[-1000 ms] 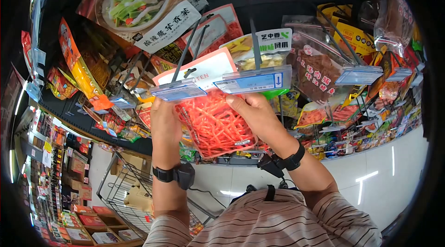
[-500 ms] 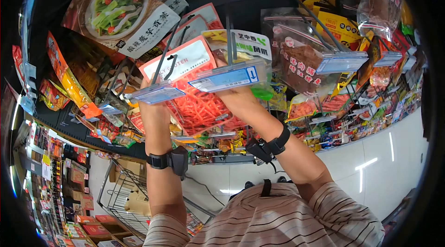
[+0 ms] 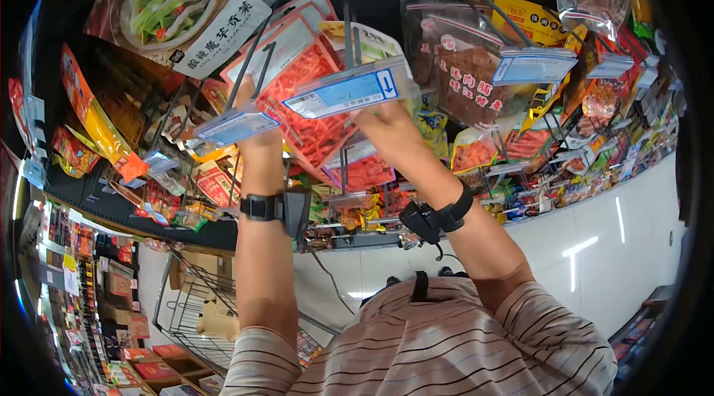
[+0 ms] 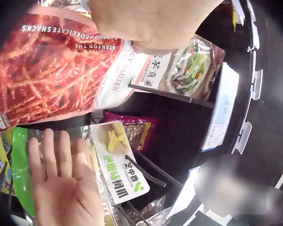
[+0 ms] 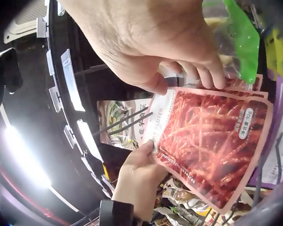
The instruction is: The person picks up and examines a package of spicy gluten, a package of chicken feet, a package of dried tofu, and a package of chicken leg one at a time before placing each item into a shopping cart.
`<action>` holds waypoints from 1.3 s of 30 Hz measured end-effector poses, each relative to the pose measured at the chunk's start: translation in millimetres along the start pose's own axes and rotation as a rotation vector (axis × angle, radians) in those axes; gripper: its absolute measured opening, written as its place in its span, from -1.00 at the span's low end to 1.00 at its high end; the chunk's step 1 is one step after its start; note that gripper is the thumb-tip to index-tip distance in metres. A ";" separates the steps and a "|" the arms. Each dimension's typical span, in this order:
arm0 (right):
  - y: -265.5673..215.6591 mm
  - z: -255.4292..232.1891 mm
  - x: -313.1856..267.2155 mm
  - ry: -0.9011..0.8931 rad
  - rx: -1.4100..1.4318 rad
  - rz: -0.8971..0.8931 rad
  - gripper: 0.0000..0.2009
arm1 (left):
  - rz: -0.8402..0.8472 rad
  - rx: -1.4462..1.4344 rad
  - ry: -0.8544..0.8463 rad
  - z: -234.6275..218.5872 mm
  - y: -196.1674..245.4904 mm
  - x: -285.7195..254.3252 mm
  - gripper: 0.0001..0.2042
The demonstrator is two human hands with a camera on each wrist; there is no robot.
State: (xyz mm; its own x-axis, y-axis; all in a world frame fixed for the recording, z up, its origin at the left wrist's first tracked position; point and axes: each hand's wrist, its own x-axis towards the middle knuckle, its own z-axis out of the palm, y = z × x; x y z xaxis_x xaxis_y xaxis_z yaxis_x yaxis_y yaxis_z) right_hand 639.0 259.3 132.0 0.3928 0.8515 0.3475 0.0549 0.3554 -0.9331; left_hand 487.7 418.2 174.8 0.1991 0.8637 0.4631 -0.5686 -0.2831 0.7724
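Observation:
A clear-fronted pouch of red spicy gluten strips [image 3: 301, 76] hangs tilted among rack hooks, partly behind price tags in the head view. My left hand [image 3: 260, 149] pinches its pale top edge at one side; the thumb [image 5: 147, 149] lies over its front in the right wrist view. Opposite, my right hand [image 3: 393, 130] is close by the pouch's other edge. The left wrist view shows that right palm [image 4: 68, 197] with fingers extended, in front of a green-edged chicken feet bag [image 4: 120, 165]. More red pouches hang behind the held one.
Two price tags [image 3: 342, 95] on hook ends stand over the hands. A vegetable-picture packet [image 3: 175, 13] lies at upper left, dried meat bags [image 3: 465, 72] hang to the right. Several metal hooks jut out. A wire cart [image 3: 197, 299] stands at lower left.
The gluten pouch and both hands have moved up and back, deeper into the rack behind the price tags. The right hand, earlier holding the pouch's edge, now has its fingers extended.

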 end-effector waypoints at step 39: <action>-29.2 35.4 -134.0 -0.067 0.076 0.138 -0.35 | -0.459 0.711 -0.137 -118.2 89.8 -236.7 -0.74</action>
State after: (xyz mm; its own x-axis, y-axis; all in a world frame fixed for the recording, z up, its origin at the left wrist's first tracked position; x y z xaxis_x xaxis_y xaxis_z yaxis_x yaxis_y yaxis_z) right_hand 552.2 148.5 116.0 0.3295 0.9170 0.2248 -0.0658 0.2598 -0.9634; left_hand 295.2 237.5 83.2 0.4077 0.9117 0.0507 0.2187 -0.1514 0.9640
